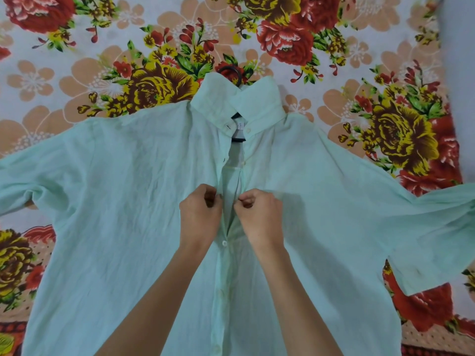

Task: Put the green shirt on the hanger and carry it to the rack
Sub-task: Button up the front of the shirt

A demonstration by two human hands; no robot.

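So the green shirt [115, 201] is lying flat, front side up, on a bed covered with a loud floral bedsheet [77, 73], all big red and yellow roses. The black hanger [237, 139] is already inside it: you can see a dark bit of it through the open neck, and its hook [239, 77] pokes out above the collar [257, 98]. Both sleeves are spread out to the sides, the left sleeve [20, 176] running off the edge of view and the right sleeve [437, 214] bent down a bit over the sheet. The person is leaning over it with both arms reaching in from below, hands almost touching at about chest height on the shirt. The left hand [199, 214] has its fingers [210, 196] curled in tight, pinching the left front edge of the shirt, and the right hand [259, 217] is doing the same on the right front edge, fingers [246, 201] bunched up around the fabric. Just below the hands there's a white button [224, 243] that looks done up, and the front looks closed from there down. Above the hands the front gapes open up to the collar, so the inside back of the shirt shows through. The fabric is pretty wrinkled all over.
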